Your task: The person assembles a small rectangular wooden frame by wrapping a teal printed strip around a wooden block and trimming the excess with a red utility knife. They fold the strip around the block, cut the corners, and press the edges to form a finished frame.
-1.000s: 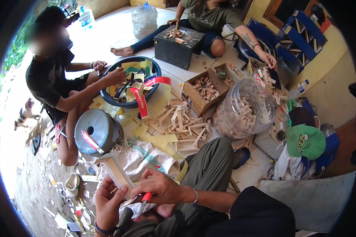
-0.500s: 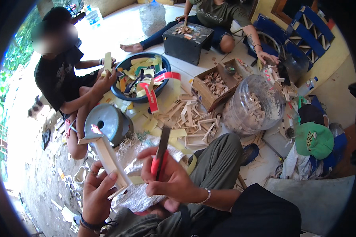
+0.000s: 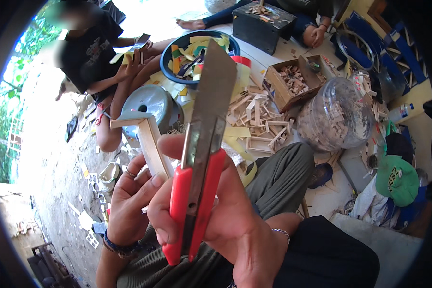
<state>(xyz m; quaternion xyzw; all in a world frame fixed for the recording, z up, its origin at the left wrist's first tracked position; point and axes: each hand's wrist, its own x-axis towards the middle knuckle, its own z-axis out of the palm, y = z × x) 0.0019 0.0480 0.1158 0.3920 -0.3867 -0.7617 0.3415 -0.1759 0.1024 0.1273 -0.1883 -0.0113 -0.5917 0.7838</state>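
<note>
My right hand (image 3: 237,218) grips a red-handled utility knife (image 3: 197,206), its broad grey blade upright and close to my view. The fingers wrap round the handle. In my left hand (image 3: 132,204) is a small angled wooden piece (image 3: 153,144) made of thin pale strips, pinched between thumb and fingers at its lower end. The piece stands tilted, with its crosswise top strip pointing left. The knife and right hand hide part of its lower end; I cannot tell whether they touch it.
Beyond lie a grey-blue stool (image 3: 146,103), a blue basin (image 3: 233,43) of paper strips and a pile of wooden pieces (image 3: 257,108). A cardboard box (image 3: 278,89) and a clear plastic tub (image 3: 317,120) hold wood bits. Two people sit farther off; one handles strips.
The knife has come up much closer to my view. My left hand has shifted slightly, still holding the wooden piece. The person at the back has drawn an arm in from the tub.
</note>
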